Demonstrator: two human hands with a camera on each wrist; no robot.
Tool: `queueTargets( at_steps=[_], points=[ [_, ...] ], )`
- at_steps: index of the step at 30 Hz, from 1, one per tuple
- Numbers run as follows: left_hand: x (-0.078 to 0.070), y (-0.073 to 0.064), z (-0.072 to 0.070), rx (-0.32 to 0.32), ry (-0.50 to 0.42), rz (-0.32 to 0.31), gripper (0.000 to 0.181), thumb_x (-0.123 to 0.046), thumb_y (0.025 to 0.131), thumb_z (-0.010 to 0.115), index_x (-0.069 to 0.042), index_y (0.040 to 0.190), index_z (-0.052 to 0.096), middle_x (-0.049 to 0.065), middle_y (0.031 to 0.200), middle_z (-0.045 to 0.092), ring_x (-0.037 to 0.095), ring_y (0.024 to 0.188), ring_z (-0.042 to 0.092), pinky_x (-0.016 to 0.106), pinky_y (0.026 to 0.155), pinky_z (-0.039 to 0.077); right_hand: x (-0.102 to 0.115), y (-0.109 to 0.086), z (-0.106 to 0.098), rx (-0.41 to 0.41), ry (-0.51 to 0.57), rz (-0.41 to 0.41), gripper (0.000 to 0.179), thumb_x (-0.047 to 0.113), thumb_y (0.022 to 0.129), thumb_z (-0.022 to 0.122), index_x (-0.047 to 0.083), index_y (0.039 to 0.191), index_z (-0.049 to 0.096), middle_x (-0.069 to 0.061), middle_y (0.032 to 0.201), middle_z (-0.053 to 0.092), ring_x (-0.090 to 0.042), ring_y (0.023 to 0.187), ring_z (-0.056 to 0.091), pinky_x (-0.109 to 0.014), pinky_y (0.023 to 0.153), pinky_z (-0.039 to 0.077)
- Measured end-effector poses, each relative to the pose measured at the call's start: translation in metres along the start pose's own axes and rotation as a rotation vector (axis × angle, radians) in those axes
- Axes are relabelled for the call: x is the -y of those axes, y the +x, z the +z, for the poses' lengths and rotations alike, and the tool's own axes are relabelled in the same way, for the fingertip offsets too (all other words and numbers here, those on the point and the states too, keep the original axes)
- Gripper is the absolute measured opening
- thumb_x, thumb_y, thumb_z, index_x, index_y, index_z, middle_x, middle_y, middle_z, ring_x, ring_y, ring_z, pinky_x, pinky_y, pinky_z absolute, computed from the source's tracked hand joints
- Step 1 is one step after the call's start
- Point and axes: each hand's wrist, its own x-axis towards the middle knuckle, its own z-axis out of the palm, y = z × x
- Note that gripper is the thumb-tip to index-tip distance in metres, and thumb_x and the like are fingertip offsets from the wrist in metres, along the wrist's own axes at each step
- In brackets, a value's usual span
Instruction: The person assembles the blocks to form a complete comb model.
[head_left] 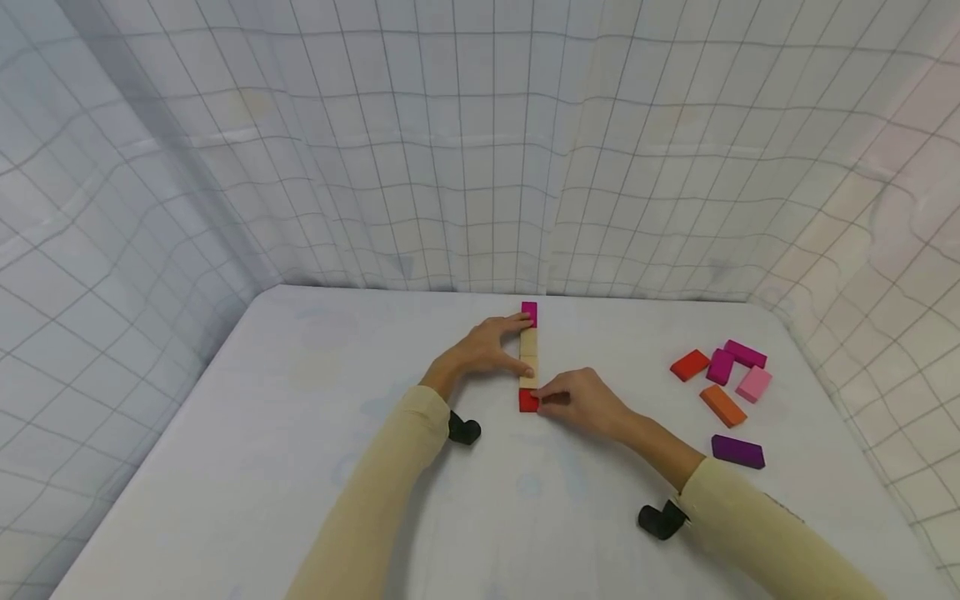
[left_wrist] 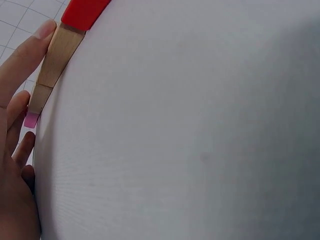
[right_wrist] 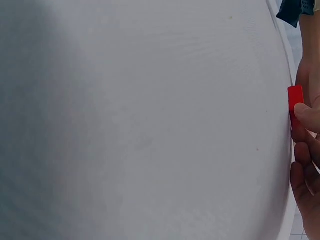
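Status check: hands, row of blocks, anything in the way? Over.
Left hand touching the row. Right hand pinching red end block. Row looks straight, four blocks. Loose blocks off right, out of the way.

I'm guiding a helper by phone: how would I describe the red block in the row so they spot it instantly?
On the white table, find the row of blocks reaching toward the back edge. At its near end, the right hand pinches the red block, beside a pale wooden block. It is the row's only red one; the other red block lies off to the right.
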Motion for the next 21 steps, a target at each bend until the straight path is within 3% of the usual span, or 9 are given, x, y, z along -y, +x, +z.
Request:
queueTargets(
  at_steps=[21],
  points=[
    [0.0049, 0.0014, 0.0012, 0.002, -0.002, -0.009, 0.093, -0.051, 0.078, 0.088, -0.032, 0.158, 0.045, -0.008, 0.167, 0.03, 0.024, 0.153, 0.023, 0.059, 0.12, 0.021, 0.0098, 0.0027, -0.002, -0.006, -0.166, 0.01, 0.027, 0.013, 0.089, 0.083, 0.005, 0.115, 0.079, 0.001, 0.1, 0.077, -0.015, 0.09, 0.069, -0.032, 0.082, 0.058]
  ],
)
